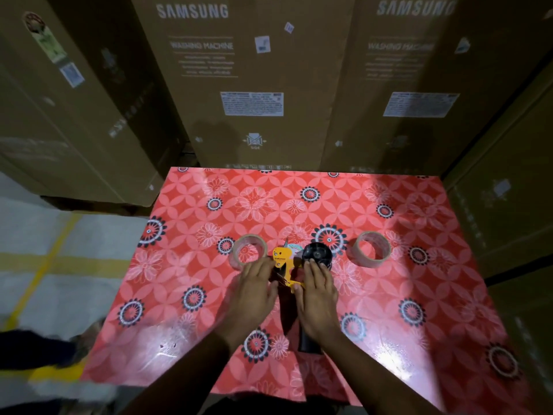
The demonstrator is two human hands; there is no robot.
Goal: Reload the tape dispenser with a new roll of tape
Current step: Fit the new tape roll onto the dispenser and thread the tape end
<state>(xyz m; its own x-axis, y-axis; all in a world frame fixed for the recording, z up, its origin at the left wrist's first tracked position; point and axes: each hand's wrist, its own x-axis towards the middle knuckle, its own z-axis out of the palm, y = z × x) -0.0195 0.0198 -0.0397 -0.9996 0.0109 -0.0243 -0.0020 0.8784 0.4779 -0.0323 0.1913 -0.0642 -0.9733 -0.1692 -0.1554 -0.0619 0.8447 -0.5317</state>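
Red tablecloth (209, 295): both flat hands, left (254, 290), right (318, 290), rest on dispenser (287, 265).

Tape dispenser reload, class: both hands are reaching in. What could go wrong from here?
1. The left hand lies by the dispenser at its yellow front, where the cutter probably sits: fingers could get nicked.
2. The right hand lies flat over the dispenser, not gripping; it may slip on the glossy tablecloth.
3. Two rolls, left roll and right roll: one may be spent.
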